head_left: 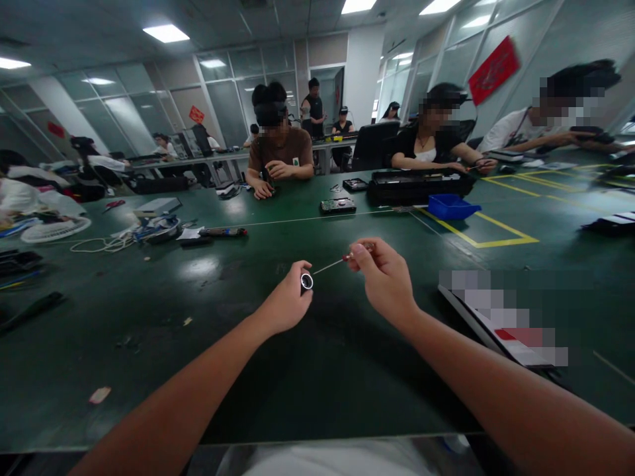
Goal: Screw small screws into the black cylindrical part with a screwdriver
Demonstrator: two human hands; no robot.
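My left hand (292,301) is closed around a small dark cylindrical part (307,282) with a bright silver ring at its end. Its exact kind I cannot make out. My right hand (384,277) grips a screwdriver (331,266) by its reddish handle, the thin metal shaft pointing left. The shaft's tip is close to the cylindrical part and the left fingers; whether it touches I cannot tell. Both hands are above the green table (238,383), near its middle.
A tablet-like flat object (476,317), partly blurred, lies by my right forearm. Farther off are a blue bin (452,207), a hard drive (338,205), a long black device (419,188), another screwdriver (225,232) and a cable bundle (156,228). Several people sit around the table.
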